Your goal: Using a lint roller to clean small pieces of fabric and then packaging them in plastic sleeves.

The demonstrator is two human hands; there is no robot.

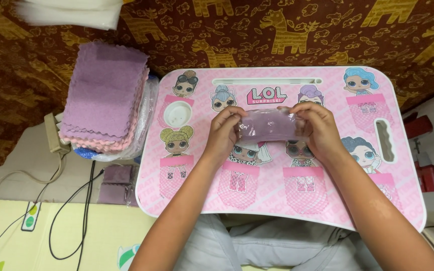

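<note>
Head view — a folded purple cloth in a clear plastic bag (269, 125) held at frame centre above the pink tabletop (277, 195), left grip (225, 131) pinching one end, right grip (317, 129) the other, stack of purple and pink cloths (104, 98) at upper left — cables (71, 211) on the floor below.

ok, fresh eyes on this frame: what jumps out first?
The pink lap desk printed with cartoon dolls fills the middle. Over it, the left hand and right hand hold a folded purple cloth in a clear plastic bag between them. To the left stands a stack of purple and pink cloths.
</note>
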